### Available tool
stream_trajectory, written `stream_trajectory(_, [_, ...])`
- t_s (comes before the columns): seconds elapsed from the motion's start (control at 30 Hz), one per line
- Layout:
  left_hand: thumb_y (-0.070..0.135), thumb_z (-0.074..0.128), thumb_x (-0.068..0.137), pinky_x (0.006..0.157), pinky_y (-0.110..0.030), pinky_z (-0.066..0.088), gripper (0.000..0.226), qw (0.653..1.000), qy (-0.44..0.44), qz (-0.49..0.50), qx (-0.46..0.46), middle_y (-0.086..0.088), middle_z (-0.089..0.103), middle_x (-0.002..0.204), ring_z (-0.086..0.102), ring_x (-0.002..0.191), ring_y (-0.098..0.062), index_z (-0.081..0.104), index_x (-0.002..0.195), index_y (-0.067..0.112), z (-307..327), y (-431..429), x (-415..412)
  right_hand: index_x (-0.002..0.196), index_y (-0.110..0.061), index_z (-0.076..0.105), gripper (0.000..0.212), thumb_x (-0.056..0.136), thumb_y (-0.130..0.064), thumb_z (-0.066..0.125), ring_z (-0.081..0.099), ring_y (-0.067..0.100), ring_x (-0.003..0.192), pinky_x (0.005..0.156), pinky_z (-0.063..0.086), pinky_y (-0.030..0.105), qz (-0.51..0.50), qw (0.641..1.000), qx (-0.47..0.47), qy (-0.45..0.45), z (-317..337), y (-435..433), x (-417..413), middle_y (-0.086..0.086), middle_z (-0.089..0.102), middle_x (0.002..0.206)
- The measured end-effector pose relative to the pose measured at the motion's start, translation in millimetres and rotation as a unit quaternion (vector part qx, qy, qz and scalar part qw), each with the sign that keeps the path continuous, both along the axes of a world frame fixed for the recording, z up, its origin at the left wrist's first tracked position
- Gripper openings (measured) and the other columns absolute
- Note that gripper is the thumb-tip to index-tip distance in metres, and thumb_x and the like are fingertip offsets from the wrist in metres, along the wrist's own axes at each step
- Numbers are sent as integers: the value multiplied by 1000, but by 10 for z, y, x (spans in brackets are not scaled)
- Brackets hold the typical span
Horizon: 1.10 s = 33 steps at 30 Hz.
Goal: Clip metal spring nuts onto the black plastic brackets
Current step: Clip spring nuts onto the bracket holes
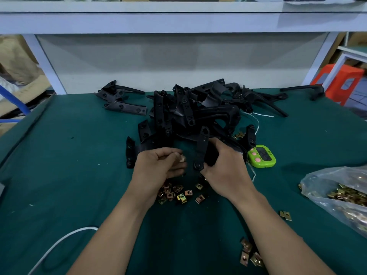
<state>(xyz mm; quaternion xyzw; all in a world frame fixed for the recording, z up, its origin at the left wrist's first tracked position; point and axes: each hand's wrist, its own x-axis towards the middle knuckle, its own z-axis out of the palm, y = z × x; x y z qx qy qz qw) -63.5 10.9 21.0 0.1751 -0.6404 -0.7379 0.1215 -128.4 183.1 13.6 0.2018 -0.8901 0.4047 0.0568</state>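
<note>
left hand (158, 165) fingertips pinch one spring nut (182, 158) | right hand (222, 161) fingers curl round black bracket (201, 149), held above green table (79, 175) before the pile | bracket long axis near-upright, round end toward worker | advice: open side of nut faces bracket edge, push square until seated | spare nuts (178, 193) below hands

Dark teal-green cloth (69, 155) is covering the table, with matt black brackets (188, 112) heaping at centre frame and one black bracket (202, 143) just below. Brass-gold spring nuts (181, 197) are glinting with coppery patches at lower centre, one paler spring nut (182, 158) just above them, and more gold is showing through the clear bag (317, 185) at right. A lime-green timer (272, 162) is showing pink buttons; an orange-red stool (341, 80) is glowing upper right.
</note>
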Motion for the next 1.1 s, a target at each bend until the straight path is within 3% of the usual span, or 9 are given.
stream_trajectory(0.1, [-2, 72, 90, 67, -26, 61, 7, 1000, 3, -17, 15, -15, 77, 83, 77, 76, -24, 76, 93, 2, 6, 6, 12, 109, -46, 53, 35, 81, -35, 71, 64, 3, 77, 66, 57, 38, -7, 1000, 5, 10, 18, 7, 5, -20, 68, 85])
stream_trajectory(0.2, [-2, 79, 81, 64, -26, 61, 17, 999, 2, 10, -50, -12, 77, 76, 75, 68, -23, 81, 80, 15, 11, 2, 19, 108, -44, 52, 36, 80, -31, 71, 65, 10, 81, 68, 57, 41, 0, 1000, 18, 9, 33, 5, 24, -17, 68, 87])
stream_trajectory(0.3, [9, 85, 77, 66, -25, 61, 26, 986, -11, 59, -154, 4, 77, 74, 75, 69, -14, 81, 80, 35, -1, -11, 23, 110, -41, 52, 40, 78, -26, 69, 65, 14, 78, 67, 57, 42, 4, 999, 30, 15, 46, 10, 40, -15, 67, 84])
stream_trajectory(0.4, [20, 92, 68, 60, -9, 53, 31, 972, -17, 88, -219, 24, 73, 75, 70, 71, 6, 79, 80, 46, 28, -12, 53, 114, -40, 50, 44, 74, -27, 65, 63, 17, 75, 64, 55, 40, -1, 998, 50, 33, 61, 13, 66, -15, 64, 79])
stream_trajectory(0.5, [18, 91, 69, 52, -8, 49, 35, 967, -32, 71, -244, 28, 71, 73, 69, 65, 6, 77, 77, 49, 49, 17, 65, 114, -39, 49, 44, 74, -28, 63, 57, 13, 67, 61, 52, 37, -5, 997, 58, 45, 66, 18, 74, -16, 61, 74])
stream_trajectory(0.83, [7, 89, 72, 50, -11, 50, 44, 964, -27, 39, -262, 21, 72, 68, 70, 60, -4, 70, 84, 46, 68, 65, 75, 121, -37, 47, 51, 75, -27, 65, 42, 4, 54, 47, 30, 22, -9, 993, 98, 63, 77, 14, 105, -17, 55, 69])
stream_trajectory(0.93, [9, 89, 71, 53, -17, 55, 38, 968, -25, 24, -248, 16, 75, 71, 71, 60, -6, 74, 84, 41, 53, 62, 58, 101, -37, 47, 31, 76, -31, 65, 52, 14, 60, 48, 33, 29, 0, 995, 87, 54, 122, 1, 132, -14, 58, 67])
stream_trajectory(1.03, [14, 85, 63, 66, -38, 63, 25, 989, -4, -16, -146, -1, 78, 77, 76, 71, -26, 81, 83, 29, 37, 105, 55, 81, -33, 47, 23, 75, -39, 69, 56, 12, 59, 51, 36, 30, 21, 998, 28, 58, 181, -49, 180, -11, 59, 61])
stream_trajectory(1.1, [14, 81, 65, 64, -41, 61, 17, 995, 2, -28, -91, -11, 78, 78, 74, 68, -33, 82, 79, 21, 19, 134, 46, 77, -34, 47, 23, 77, -32, 70, 55, 12, 60, 52, 38, 27, 51, 996, 7, 73, 230, -82, 220, -11, 58, 61])
